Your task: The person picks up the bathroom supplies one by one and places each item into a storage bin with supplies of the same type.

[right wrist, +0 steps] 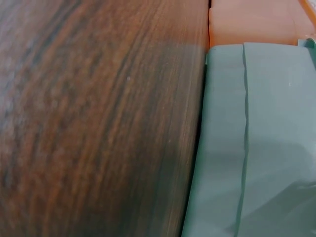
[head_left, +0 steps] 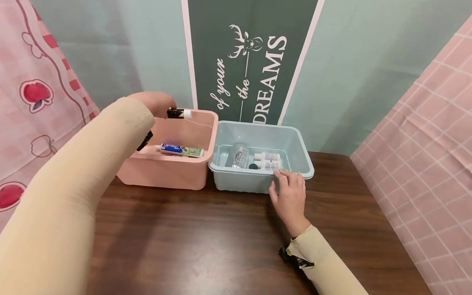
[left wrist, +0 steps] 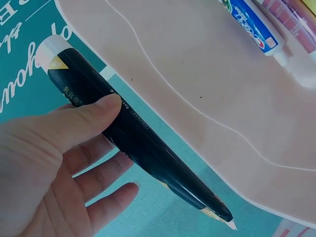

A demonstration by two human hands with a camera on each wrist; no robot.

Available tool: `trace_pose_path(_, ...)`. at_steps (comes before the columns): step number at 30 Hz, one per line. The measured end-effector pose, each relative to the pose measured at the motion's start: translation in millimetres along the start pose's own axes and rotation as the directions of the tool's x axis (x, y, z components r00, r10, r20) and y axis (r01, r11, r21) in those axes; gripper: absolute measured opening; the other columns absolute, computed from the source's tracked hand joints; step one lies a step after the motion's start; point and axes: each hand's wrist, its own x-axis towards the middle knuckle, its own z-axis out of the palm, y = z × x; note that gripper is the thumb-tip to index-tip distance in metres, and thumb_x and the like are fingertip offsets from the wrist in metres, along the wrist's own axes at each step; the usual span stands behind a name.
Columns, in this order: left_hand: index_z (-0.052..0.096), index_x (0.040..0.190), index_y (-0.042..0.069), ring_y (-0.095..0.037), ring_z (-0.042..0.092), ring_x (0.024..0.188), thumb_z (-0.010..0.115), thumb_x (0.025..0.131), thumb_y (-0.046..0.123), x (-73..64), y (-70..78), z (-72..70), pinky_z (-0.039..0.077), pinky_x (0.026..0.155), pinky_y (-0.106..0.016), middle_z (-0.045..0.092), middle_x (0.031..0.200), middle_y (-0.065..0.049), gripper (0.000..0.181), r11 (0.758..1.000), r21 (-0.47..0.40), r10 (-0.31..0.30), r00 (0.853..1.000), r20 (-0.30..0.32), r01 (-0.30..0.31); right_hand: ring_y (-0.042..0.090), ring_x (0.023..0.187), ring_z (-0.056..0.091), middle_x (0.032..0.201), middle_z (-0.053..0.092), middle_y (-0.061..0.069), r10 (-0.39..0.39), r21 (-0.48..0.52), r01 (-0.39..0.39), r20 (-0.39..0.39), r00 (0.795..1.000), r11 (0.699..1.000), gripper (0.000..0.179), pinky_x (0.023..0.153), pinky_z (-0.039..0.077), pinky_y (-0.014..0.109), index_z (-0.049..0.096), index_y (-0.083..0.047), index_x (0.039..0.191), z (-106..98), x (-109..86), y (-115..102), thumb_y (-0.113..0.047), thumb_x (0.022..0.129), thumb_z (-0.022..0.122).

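Observation:
My left hand [head_left: 156,103] pinches a black tube [left wrist: 133,128] with a white cap between thumb and fingers. It holds the tube over the back rim of the pink bin [head_left: 166,174]. Inside that bin lies a blue, white and green toothpaste tube [head_left: 182,150]; a purplish tube [left wrist: 296,24] shows beside it in the left wrist view. The fingers of my right hand [head_left: 291,196] rest on the front rim of the light blue bin [head_left: 236,182]. That bin holds a clear bottle [head_left: 240,155] and two small white bottles [head_left: 268,157]. The right wrist view does not show the right hand.
Both bins stand side by side at the back of a dark wooden table [head_left: 206,237]. Behind them hangs a green cloth [head_left: 368,73] with lettering. A pink patterned curtain [head_left: 62,106] borders the left, and a pink checked cloth [head_left: 424,164] the right.

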Motion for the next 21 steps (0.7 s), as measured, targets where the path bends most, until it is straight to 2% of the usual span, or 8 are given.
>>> trace_pose_path(4,0.059,0.116,-0.003,-0.029,0.053,0.088,0.06,0.085,-0.002,-0.8,-2.1,3.7,0.047,0.083,-0.045,0.061,0.106,-0.021,0.031,0.999,-0.041,-0.027,1.0,0.004,0.027,0.039,0.095,0.052,0.105,0.054,0.02,-0.007,0.006,0.007,-0.001,1.0,1.0,0.027,0.095,0.033,0.058,0.06,0.002,0.103,1.6,1.0,-0.6,-0.009,0.078,0.06)
trace_pose_path(10,0.059,0.115,-0.004,-0.029,0.053,0.086,0.061,0.085,0.0,-0.4,-2.2,6.9,0.047,0.08,-0.044,0.061,0.103,-0.021,0.031,0.999,-0.024,-0.041,0.999,0.001,0.041,0.039,0.095,0.051,0.105,0.054,0.02,-0.007,0.004,0.007,0.016,1.0,1.0,0.028,0.095,0.034,0.058,0.06,0.002,0.104,2.2,-1.4,-1.7,-0.008,0.078,0.061)
trace_pose_path(15,0.063,0.106,-0.001,-0.028,0.052,0.08,0.056,0.088,0.001,1.4,-3.2,9.5,0.046,0.073,-0.04,0.061,0.093,-0.016,0.019,0.996,-0.033,-0.078,0.997,-0.027,0.077,0.039,0.095,0.052,0.106,0.054,0.02,0.0,0.002,0.0,0.019,1.0,1.0,0.029,0.095,0.034,0.058,0.06,0.002,0.104,2.3,-4.5,-3.0,-0.008,0.077,0.062)
trace_pose_path(18,0.06,0.114,-0.002,-0.036,0.056,0.094,0.048,0.093,0.002,3.1,-4.4,8.3,0.046,0.082,-0.045,0.061,0.107,-0.022,0.025,0.996,-0.01,-0.093,0.993,-0.078,0.092,0.039,0.095,0.052,0.106,0.055,0.02,0.001,-0.001,-0.001,0.01,1.0,1.0,0.029,0.095,0.034,0.058,0.06,0.002,0.104,2.5,-4.9,-2.9,-0.007,0.077,0.062)
trace_pose_path(21,0.054,0.123,-0.004,-0.042,0.05,0.111,0.041,0.094,0.002,2.5,-5.6,5.6,0.041,0.092,-0.052,0.052,0.123,-0.028,0.032,0.995,0.001,-0.103,0.988,-0.115,0.104,0.039,0.095,0.052,0.106,0.055,0.02,-0.003,0.001,0.003,0.0,1.0,1.0,0.029,0.095,0.034,0.059,0.06,0.002,0.105,3.2,-4.5,-2.6,-0.008,0.077,0.062)
